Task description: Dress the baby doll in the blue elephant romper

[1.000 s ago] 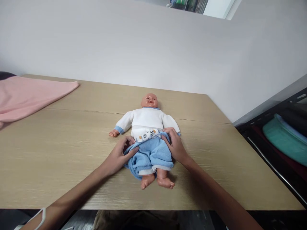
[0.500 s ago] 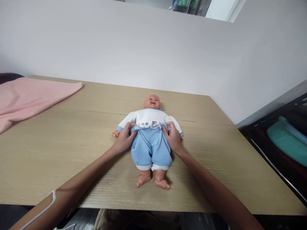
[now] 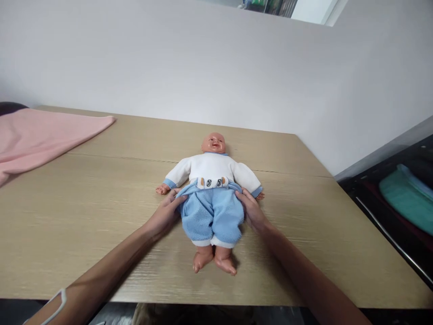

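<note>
A baby doll (image 3: 214, 143) lies on its back on the wooden table (image 3: 101, 216), its head toward the wall and its bare feet toward me. It wears a white top (image 3: 211, 167) with blue cuffs and light blue pants (image 3: 211, 214) with white hems. My left hand (image 3: 169, 207) pinches the pants' waistband at the doll's hip on the left. At the opposite hip, my right hand (image 3: 252, 208) grips the waistband's other side. The front of the waistband sags between both hands, where printed black and orange marks show at the top's lower edge.
A pink cloth (image 3: 50, 131) lies spread at the table's left, with something dark behind it. Beyond the right edge of the table, folded green fabric (image 3: 406, 198) rests on a black rack (image 3: 372, 225). A white wall (image 3: 203, 67) stands behind the table.
Both hands have slid toward me and slightly apart with the waistband, which sits lower on the doll. More of the white top shows, and the doll's sleeves lie further uncovered.
</note>
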`<state>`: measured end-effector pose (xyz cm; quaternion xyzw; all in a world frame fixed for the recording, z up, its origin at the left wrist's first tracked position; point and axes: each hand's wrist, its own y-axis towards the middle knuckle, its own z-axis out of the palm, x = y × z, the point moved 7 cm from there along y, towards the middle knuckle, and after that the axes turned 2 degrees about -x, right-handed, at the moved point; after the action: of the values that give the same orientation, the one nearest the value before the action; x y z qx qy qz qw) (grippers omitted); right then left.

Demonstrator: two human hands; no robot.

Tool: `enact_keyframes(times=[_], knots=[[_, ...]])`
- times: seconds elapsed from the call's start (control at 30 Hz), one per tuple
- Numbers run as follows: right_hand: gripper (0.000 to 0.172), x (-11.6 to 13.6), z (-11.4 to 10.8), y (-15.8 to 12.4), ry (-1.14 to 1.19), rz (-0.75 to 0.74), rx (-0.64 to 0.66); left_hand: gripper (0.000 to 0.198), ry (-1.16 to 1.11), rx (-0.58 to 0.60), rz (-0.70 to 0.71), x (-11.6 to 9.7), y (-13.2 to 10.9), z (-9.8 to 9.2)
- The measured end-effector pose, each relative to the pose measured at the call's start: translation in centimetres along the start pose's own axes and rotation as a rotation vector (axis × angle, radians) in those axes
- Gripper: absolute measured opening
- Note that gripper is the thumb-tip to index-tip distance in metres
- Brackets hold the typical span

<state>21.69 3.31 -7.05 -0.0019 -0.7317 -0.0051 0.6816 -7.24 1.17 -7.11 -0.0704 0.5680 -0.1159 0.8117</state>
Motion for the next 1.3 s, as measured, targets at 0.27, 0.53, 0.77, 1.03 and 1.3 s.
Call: enact_keyframes(times=[0.27, 0.53, 0.77, 1.03, 1.3], knots=[[0.035, 1.3, 0.8, 1.0, 0.057, -0.006, 0.063, 0.039, -0.045, 0.014, 0.102, -0.5, 3.1, 0.0], [0.026, 5.2, 0.2, 0.3, -0.219, -0.227, 0.047, 0.042, 0.405, 0.188, 0.205, -3.7, 0.0, 0.2], [0.019, 8.7, 2.9, 3.5, -0.379, -0.445, 0.082, 0.041, 0.598, 0.021, 0.522, -7.5, 1.8, 1.7], [0.04, 4.3, 1.4, 6.2, -0.168, -0.255, 0.009, 0.039, 0.586, 0.001, 0.423, -6.0, 5.2, 1.1], [0.034, 0.4, -0.9, 2.9, -0.002, -0.066, -0.086, 0.034, 0.448, -0.035, 0.341, -2.9, 4.3, -1.5]])
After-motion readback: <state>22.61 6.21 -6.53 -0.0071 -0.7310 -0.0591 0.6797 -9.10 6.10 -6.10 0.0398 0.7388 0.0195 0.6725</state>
